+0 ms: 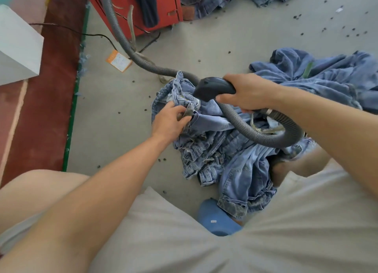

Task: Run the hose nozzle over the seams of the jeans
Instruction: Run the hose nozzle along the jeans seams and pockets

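The jeans (221,150) lie bunched on the floor (204,47) between the person's knees. Denim is soft and limp, moderately heavy, and it folds instead of holding shape; take hold at a thick seam or the waistband and pull it taut. The left hand (169,121) does this: its fingers (184,117) pinch a frayed seam edge at the upper left of the heap. The nozzle (212,87) is rigid and light, though the ribbed hose (266,137) drags. The right hand (249,94) wraps around the nozzle grip, the tip just above the pinched seam.
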Demonstrator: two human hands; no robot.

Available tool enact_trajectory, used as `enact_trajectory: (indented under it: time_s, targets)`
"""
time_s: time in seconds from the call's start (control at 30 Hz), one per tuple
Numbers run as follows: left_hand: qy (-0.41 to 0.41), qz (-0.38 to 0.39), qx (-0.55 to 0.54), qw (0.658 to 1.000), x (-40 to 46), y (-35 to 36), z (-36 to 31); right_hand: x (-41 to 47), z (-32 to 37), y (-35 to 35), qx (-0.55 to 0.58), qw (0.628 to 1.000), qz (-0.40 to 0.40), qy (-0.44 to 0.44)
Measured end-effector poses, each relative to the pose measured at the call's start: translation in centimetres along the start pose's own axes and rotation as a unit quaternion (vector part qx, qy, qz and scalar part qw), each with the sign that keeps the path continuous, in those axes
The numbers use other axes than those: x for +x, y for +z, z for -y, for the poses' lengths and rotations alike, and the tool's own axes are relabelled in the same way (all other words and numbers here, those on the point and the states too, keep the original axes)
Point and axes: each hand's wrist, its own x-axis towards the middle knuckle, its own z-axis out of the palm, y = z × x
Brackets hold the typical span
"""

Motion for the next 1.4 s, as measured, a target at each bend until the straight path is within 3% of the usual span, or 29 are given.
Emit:
enact_trajectory:
  time_s: [0.1, 0.17, 0.27, 0.37, 0.5, 0.53, 0.57, 0.63, 0.67, 0.73, 0.8, 0.87, 0.93, 1.0, 1.03, 1.1, 1.17, 1.4]
  targets:
    - [-0.005, -0.029, -0.03, 0.999, -0.5, -0.6, -1.3, -0.9, -0.3, 0.1, -0.005, 0.999, -0.032, -0.01]
    - [-0.05, -0.037, -0.116, 0.991, -0.8, -1.2, -2.1, -1.5, -0.2, -0.2, 0.002, 0.998, -0.056, -0.016]
    - [-0.174, -0.053, -0.334, 0.925, -1.0, -2.4, -2.9, -2.5, -0.4, -0.9, 0.025, 0.996, -0.079, -0.019]
    - [-0.255, -0.033, -0.458, 0.851, -1.1, -3.6, -3.3, -3.4, -0.5, -1.5, 0.055, 0.993, -0.097, -0.025]
    - [-0.304, -0.001, -0.464, 0.832, 0.0, -3.7, -3.6, -4.0, -1.2, -1.5, 0.048, 0.993, -0.107, -0.028]
    - [-0.308, 0.005, -0.449, 0.839, 0.5, -3.6, -3.7, -4.0, -1.6, -1.5, 0.007, 0.992, -0.12, -0.035]
    - [-0.291, 0.005, -0.4, 0.869, 1.2, -3.6, -3.6, -4.0, -2.0, -1.7, -0.058, 0.986, -0.148, -0.05]
    - [-0.195, -0.008, -0.189, 0.962, 2.4, -3.8, -2.9, -3.3, -2.7, -2.7, -0.182, 0.955, -0.217, -0.091]
    - [-0.141, -0.026, -0.077, 0.987, 2.7, -4.0, -2.4, -2.8, -3.0, -3.4, -0.213, 0.939, -0.249, -0.1]
    - [-0.083, -0.071, 0.052, 0.993, 3.1, -3.8, -1.7, -1.9, -3.4, -4.6, -0.214, 0.923, -0.306, -0.089]
    - [-0.122, -0.127, 0.057, 0.983, 2.8, -3.4, -1.8, -1.4, -3.4, -4.6, -0.224, 0.914, -0.329, -0.077]
    - [-0.115, -0.177, 0.045, 0.976, 2.7, -3.2, -2.0, -1.5, -2.6, -3.2, -0.259, 0.919, -0.286, -0.083]
    - [-0.061, -0.165, 0.014, 0.984, 2.9, -3.1, -2.1, -1.7, -1.6, -1.0, -0.28, 0.933, -0.207, -0.098]
    - [-0.095, -0.121, -0.115, 0.981, 3.3, -3.0, -2.5, -2.0, -0.8, 0.8, -0.24, 0.956, -0.149, -0.084]
    - [-0.16, -0.09, -0.215, 0.959, 3.5, -3.2, -2.8, -2.1, -0.6, 1.5, -0.191, 0.97, -0.134, -0.066]
    - [-0.281, -0.019, -0.382, 0.88, 3.5, -3.0, -3.0, -2.3, -0.6, 2.4, -0.066, 0.991, -0.115, -0.035]
    - [-0.325, 0.016, -0.459, 0.827, 3.5, -3.0, -2.8, -2.5, -1.0, 2.7, 0.008, 0.993, -0.105, -0.044]
    - [-0.352, 0.009, -0.57, 0.742, 3.4, -3.0, -3.2, -3.4, -1.6, 3.5, 0.029, 0.998, 0.01, -0.048]
